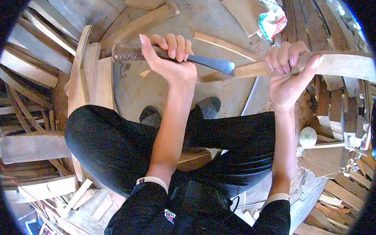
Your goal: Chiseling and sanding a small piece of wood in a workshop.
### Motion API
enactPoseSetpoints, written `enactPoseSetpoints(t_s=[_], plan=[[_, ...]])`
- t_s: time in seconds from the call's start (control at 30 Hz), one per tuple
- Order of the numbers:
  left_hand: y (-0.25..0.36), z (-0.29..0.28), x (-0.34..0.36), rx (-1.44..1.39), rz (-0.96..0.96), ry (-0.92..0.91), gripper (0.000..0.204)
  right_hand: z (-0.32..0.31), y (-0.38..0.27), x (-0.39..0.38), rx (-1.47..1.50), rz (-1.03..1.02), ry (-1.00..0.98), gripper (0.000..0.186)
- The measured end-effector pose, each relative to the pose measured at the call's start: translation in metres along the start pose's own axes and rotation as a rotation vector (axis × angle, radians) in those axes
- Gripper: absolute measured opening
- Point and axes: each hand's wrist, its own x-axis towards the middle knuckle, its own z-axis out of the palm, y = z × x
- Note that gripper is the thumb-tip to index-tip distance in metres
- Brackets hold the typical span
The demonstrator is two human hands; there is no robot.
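My left hand (170,59) is closed around the dark handle of a flat steel blade tool (214,64), whose wide tip points right toward a long wooden strip (345,65). My right hand (291,71) grips that strip, which runs out to the right edge; its left part (251,70) reaches behind the blade's tip. Whether the tip touches the wood I cannot tell. Below the strip, between my hands, a saw blade (251,95) lies on the floor, partly hidden by my leg.
Loose boards (40,64) are piled at the left, more timber (344,193) at the right. A thin batten (223,45), a flat panel (239,13) and a plastic bag (274,21) lie ahead on the floor (147,91). A pale round object (307,136) sits beside my right forearm.
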Motion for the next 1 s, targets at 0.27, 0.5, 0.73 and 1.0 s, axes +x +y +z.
enactPoseSetpoints(t_s=[0.27,0.5,0.73,1.0], plan=[[-0.004,-0.007,0.001,-0.141,-0.092,-0.016,0.051,-0.005,-0.002,0.001,-0.037,0.001,0.06,0.055],[-0.009,-0.016,0.0,-0.236,-0.123,-0.023,0.045,-0.007,-0.003,0.001,0.014,0.048,0.036,0.056],[-0.023,-0.03,-0.001,-0.277,-0.134,0.263,0.046,0.002,-0.002,0.002,-0.124,-0.035,0.25,0.057],[-0.009,-0.03,0.012,-0.275,-0.096,0.101,0.047,0.003,-0.001,-0.001,-0.028,0.078,-0.045,0.06]])
